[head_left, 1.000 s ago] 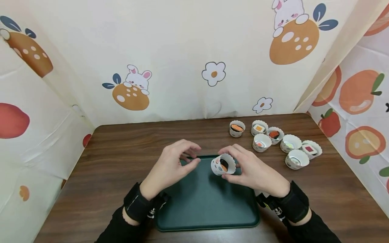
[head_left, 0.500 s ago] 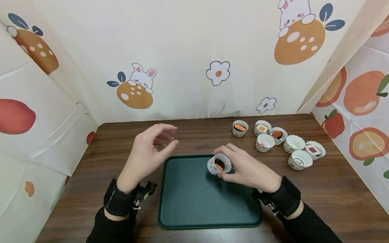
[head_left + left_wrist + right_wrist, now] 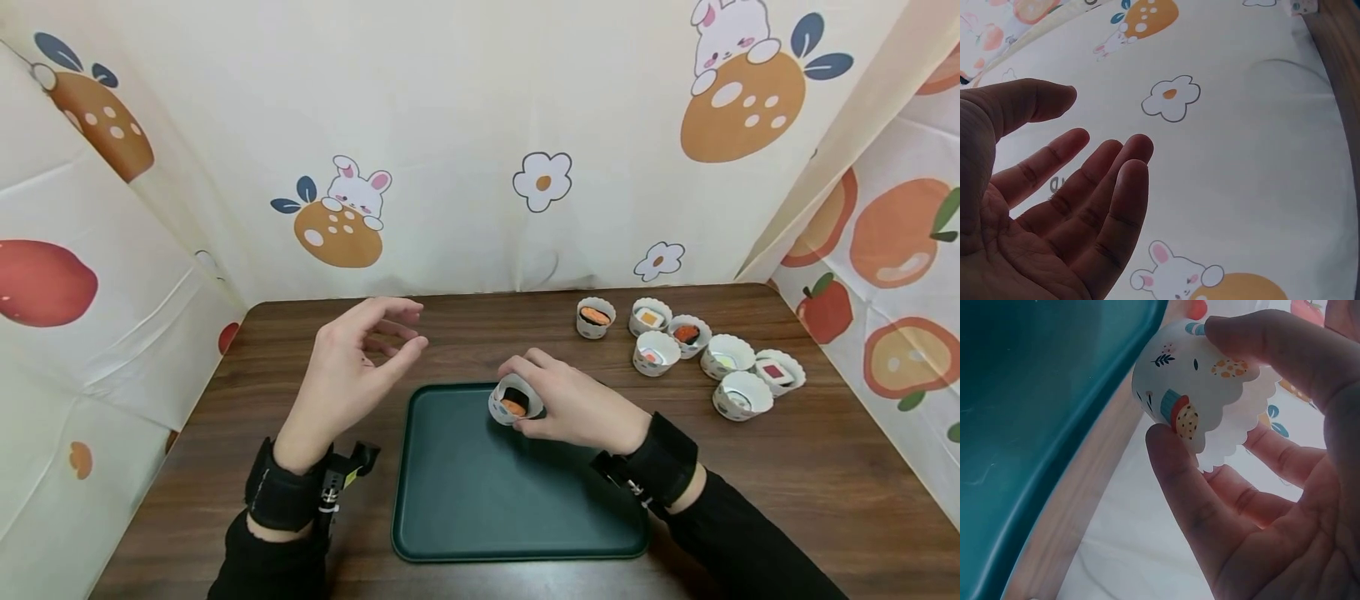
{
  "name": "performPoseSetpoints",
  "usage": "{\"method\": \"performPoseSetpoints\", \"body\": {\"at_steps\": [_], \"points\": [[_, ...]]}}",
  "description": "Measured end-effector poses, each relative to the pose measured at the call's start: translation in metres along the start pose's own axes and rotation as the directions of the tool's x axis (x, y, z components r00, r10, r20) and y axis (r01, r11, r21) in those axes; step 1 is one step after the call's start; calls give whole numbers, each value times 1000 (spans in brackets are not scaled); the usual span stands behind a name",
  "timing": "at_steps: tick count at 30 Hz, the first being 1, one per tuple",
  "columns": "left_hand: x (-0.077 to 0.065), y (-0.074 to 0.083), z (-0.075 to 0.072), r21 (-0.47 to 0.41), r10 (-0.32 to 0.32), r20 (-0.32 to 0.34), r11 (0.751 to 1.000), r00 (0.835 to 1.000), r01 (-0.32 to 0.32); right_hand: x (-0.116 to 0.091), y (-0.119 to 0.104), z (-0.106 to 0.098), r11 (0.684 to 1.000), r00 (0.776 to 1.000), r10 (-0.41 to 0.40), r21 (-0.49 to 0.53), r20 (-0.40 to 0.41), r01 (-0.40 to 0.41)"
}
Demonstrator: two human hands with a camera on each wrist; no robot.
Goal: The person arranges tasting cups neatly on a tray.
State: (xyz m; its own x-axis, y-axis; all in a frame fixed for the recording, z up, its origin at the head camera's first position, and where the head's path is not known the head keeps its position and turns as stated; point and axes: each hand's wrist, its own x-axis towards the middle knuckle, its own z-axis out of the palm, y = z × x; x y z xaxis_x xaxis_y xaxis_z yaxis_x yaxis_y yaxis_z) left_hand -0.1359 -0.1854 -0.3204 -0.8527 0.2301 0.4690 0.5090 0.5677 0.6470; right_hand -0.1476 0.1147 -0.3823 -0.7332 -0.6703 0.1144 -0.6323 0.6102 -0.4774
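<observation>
My right hand [image 3: 576,402] pinches a small white paper baking cup [image 3: 496,411] between thumb and fingers, over the far part of a dark green tray [image 3: 517,500]. Inside lies a sushi-like piece [image 3: 514,407] with an orange top and a black band. The right wrist view shows the printed cupcake and leaf pattern on the paper cup [image 3: 1172,369], its scalloped rim turned toward the palm. Left of the tray, my left hand [image 3: 348,354] hovers over the table with relaxed, slightly bent fingers. Nothing lies in that hand [image 3: 1054,212] in the left wrist view.
Several more scalloped paper cups stand at the back right of the brown wooden table [image 3: 337,533], one with orange sushi [image 3: 596,317] and one with a red-topped piece [image 3: 774,372]. A printed cloth wall [image 3: 450,125] rises behind the table's back edge.
My left hand has drawn away to the left, off the tray. My right hand has shifted left with the paper cup and lowered it toward the tray.
</observation>
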Motion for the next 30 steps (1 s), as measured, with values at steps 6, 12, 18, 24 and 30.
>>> {"method": "performPoseSetpoints", "body": {"at_steps": [6, 12, 18, 24, 30], "points": [[0, 0, -2, -16, -3, 1, 1000, 1000, 3, 16, -5, 2, 1000, 999, 1, -13, 44, 0], [0, 0, -3, -19, -7, 7, 1000, 1000, 7, 32, -9, 9, 1000, 996, -7, -19, 84, 9], [-1, 0, -5, -20, -12, 1, 1000, 1000, 12, 48, -16, 17, 998, 993, -40, -38, 108, 45], [-2, -1, -9, -18, -9, -2, 1000, 1000, 9, 65, -24, 25, 996, 988, -60, -63, 144, 70], [-3, 0, -11, -21, -3, 5, 1000, 1000, 3, 78, -28, 34, 994, 983, -51, -88, 177, 67]]}}
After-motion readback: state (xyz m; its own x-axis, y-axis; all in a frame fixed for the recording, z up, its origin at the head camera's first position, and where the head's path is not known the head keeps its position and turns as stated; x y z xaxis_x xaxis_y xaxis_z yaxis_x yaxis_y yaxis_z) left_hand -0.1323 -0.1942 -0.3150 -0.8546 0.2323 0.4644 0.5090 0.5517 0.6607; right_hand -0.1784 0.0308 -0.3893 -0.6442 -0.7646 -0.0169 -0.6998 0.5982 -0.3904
